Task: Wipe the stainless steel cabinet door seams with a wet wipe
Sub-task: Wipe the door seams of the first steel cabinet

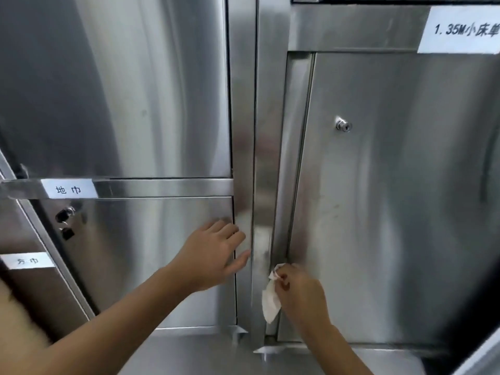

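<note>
A white wet wipe [271,300] is pinched in my right hand [300,290], low in the head view. The wipe's top corner touches the left vertical seam [299,169] of the large right cabinet door [392,198], near the door's lower end. The rest of the wipe hangs down over the frame strip. My left hand [213,253] lies flat with straight fingers on the lower left cabinet door [151,253], fingertips at its right edge beside the central steel post [257,158].
A round key lock [343,125] sits on the right door. White labels [69,188] mark the left shelves, and a bigger label [462,28] is at top right. A lock with keys [65,216] hangs at the left door's edge. A steel ledge [203,353] runs below.
</note>
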Demonstrator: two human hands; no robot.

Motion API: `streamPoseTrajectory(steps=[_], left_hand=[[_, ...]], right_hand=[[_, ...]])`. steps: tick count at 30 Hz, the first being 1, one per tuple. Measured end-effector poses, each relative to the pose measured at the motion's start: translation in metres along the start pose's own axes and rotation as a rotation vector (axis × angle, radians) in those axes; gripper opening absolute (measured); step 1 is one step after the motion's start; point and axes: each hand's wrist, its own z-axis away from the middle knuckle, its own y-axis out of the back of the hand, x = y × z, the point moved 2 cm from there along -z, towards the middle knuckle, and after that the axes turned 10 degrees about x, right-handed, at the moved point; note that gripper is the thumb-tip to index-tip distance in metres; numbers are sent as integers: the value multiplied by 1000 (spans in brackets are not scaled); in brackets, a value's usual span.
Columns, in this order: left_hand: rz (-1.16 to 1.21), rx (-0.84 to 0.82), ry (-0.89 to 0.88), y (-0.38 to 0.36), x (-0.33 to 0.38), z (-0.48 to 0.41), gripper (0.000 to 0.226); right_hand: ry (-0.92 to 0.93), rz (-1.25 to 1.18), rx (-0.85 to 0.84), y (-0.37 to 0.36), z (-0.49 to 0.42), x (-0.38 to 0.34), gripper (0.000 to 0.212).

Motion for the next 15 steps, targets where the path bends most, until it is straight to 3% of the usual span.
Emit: streamPoseTrajectory(steps=[6,11,15], left_hand=[[119,-243,152,-14,22,30,41],[201,-370,255,48,47,13,38],[246,-424,302,113,56,-15,40]], right_hand=[[-304,-136,-196,13,35,8,15],[-386,-164,-241,90,36,-21,21],[-448,-178,-271,159,26,-53,11]])
